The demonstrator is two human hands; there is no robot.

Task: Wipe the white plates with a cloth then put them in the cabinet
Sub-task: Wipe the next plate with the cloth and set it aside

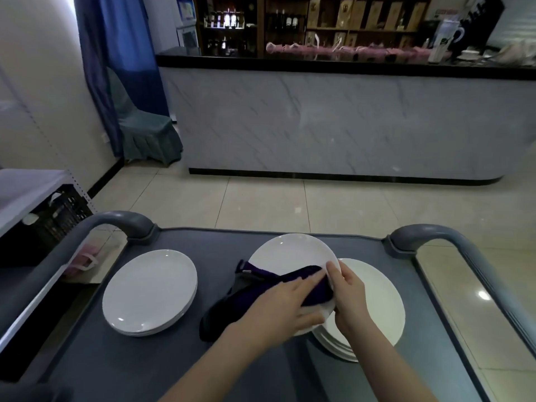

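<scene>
A white plate [290, 252] is held tilted above the grey cart top [237, 358]. My right hand [348, 294] grips its right rim, thumb on the face. A dark purple cloth [255, 291] lies across the plate's lower half and hangs off its left side. My left hand [278, 310] presses the cloth onto the plate with straight fingers. Beneath and to the right of the held plate sits a stack of white plates [380, 300]. A second stack of white plates [149, 291] stands on the cart's left side.
The cart has raised grey handles at the left [116, 220] and right [429, 235]. A white shelf with a black crate [55, 219] stands to the left. A marble-fronted counter [333, 120] crosses the room beyond tiled floor. No cabinet door is clearly in view.
</scene>
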